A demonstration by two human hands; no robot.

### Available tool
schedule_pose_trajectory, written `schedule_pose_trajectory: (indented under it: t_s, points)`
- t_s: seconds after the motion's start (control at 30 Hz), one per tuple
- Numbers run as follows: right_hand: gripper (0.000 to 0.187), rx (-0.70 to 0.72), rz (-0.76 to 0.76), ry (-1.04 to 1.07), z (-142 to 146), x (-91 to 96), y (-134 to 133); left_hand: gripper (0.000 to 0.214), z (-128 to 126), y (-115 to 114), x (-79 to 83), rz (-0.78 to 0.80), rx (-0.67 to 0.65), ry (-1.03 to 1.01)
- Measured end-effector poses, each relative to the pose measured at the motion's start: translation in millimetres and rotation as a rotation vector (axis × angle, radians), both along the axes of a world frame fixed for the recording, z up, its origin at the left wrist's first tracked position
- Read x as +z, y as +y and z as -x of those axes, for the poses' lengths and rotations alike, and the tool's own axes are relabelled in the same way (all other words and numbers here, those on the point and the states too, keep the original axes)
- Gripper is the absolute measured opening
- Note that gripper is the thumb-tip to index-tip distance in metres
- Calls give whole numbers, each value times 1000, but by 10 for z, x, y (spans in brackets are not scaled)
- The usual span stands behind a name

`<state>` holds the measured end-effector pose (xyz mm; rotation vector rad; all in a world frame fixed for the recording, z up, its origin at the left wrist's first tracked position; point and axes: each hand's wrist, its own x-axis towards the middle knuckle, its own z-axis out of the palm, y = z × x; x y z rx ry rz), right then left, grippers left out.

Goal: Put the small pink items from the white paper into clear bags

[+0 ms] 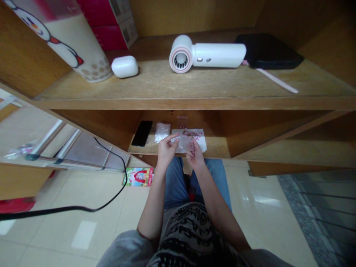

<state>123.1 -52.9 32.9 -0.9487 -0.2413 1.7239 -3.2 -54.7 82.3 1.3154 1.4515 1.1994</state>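
Right hand [195, 155] pinches a see-through plastic piece [185, 142] between its fingertips, while the left hand [167, 149] reaches in from the other side with thumb and forefinger near that piece's edge; whether it grips the plastic, I cannot tell. Both work at the front of the lower compartment, the held piece over a white sheet with pink print [201, 135]. Largest around them is the wooden shelving unit [178, 104], its upper shelf running above the hands. At the left of that shelf, two red boxes [107, 37] are stacked behind a tall cup [91, 55] of milky drink, dark pearls at its bottom. A flat black object [269, 50] lies at the right, and just beside it a white handheld fan [217, 55] rests on its side, with a pale pink strap [278, 81] near its handle end. Below, on the floor to the left, is a colourful printed package [138, 177], a black cable [124, 172] passing across its edge. In the lower compartment, a dark phone [142, 133] lies left of a clear plastic packet [162, 131]. Smaller again are the white rounded case [125, 66] beside the cup and a little clear bag [182, 121] behind the sheet.
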Motion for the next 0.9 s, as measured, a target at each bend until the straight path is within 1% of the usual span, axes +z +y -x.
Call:
schedule_pose_trajectory:
  t_s: [0.13,0.23,0.3,0.33,0.4,0.43,0.5,0.53,0.6,0.67,0.77,0.9]
  points:
    - [33,-36,4,-57,1,-24,55,33,82,11,6,-15,-2,-76]
    - [37,-47,-77,-168,-47,-67,168,34,156,32,14,-58,71,-176]
    - [40,-70,-167,-360,-111,-107,290,36,210,64,10,-117,143,-234]
    - [41,-104,-213,-511,-151,-129,360,37,239,87,5,-150,178,-264]
    - [42,-125,-398,-892,-234,-171,499,40,295,149,-8,-212,241,-318]
    - [40,-98,-489,-1086,-272,-191,561,41,321,187,-15,-240,262,-336]
    - [35,-2,-589,-1424,-328,-227,656,46,365,275,-27,-284,269,-343]
    - [33,60,-610,-1564,-344,-243,687,49,381,320,-34,-293,257,-336]
    - [33,174,-601,-1775,-354,-263,717,52,394,400,-54,-310,259,-321]
    - [35,271,-568,-1911,-347,-263,716,52,382,454,-85,-340,307,-308]
    - [38,383,-536,-2040,-332,-230,690,49,333,494,-138,-386,384,-276]
    - [40,444,-512,-2133,-322,-178,666,47,275,576,-147,-402,386,-214]
